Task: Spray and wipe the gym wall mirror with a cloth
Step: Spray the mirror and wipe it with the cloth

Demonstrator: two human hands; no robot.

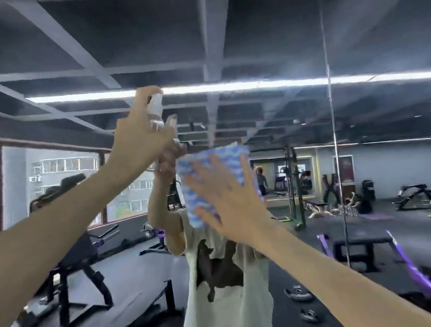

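Observation:
The wall mirror (302, 38) fills the view and reflects the gym and me. My left hand (140, 138) is raised high and grips a small clear spray bottle (155, 110) with a white top, its nozzle end towards the glass. Just right of it and lower, my right hand (228, 198) presses a blue-and-white patterned cloth (198, 188) flat against the mirror with straight, spread fingers. The cloth sticks out above and to the left of the hand. My reflection stands behind both hands, its head hidden by the cloth.
A vertical seam (335, 131) between mirror panels runs down right of the cloth. Reflected in the glass are weight benches (70, 269), racks, weight plates (298, 295) on the floor and windows (64, 169) at left.

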